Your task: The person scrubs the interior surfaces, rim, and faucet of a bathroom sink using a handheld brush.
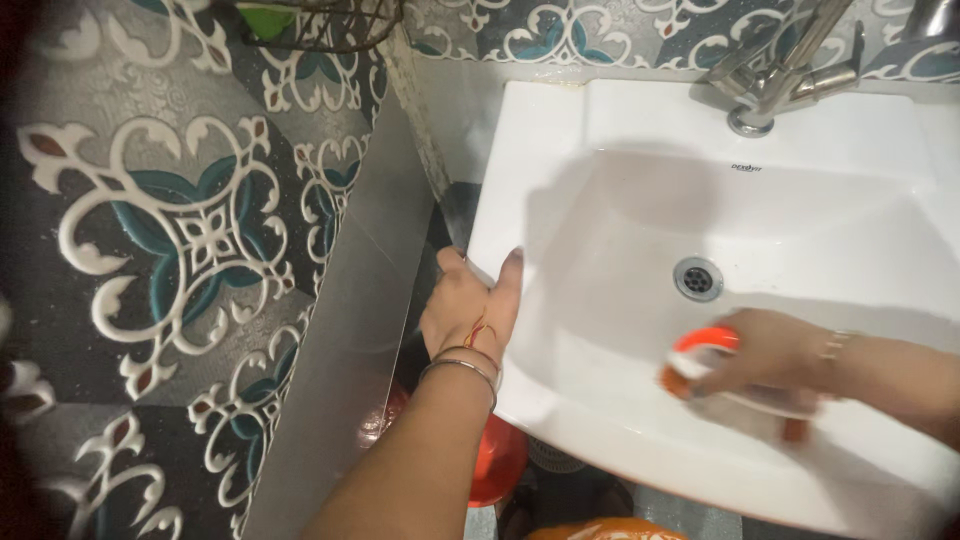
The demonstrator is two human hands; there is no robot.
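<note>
The fingers [748, 366] of the right hand [770, 355] are curled round an orange and white scrubbing brush [700, 362], pressing it to the inner wall of the basin on the near side, just below the drain; the left hand [470, 310] lies flat over the basin's left edge, thumb [510, 282] on the inside of the rim and the other fingers wrapped outside, gripping it.

The patterned tile wall [180, 230], white scrolls on grey with teal centres, fills the whole left side and runs behind the basin as well. A plain grey panel [350, 330] leans between wall and basin, leaving only a narrow dark gap where the left hand sits. The white sink [840, 210] takes up the right half; its bowl is bare above and to the left of the brush. The near rim slants from lower left toward the right, with the right forearm crossing it. A chrome tap [775, 75] stands on the back ledge, well apart from both hands. Below the rim show red-orange shapes [500, 460], perhaps buckets, though the view is too cut off to tell. The round metal drain [697, 278] sits mid-bowl. Two thin bangles [462, 362] ring the left wrist.
</note>
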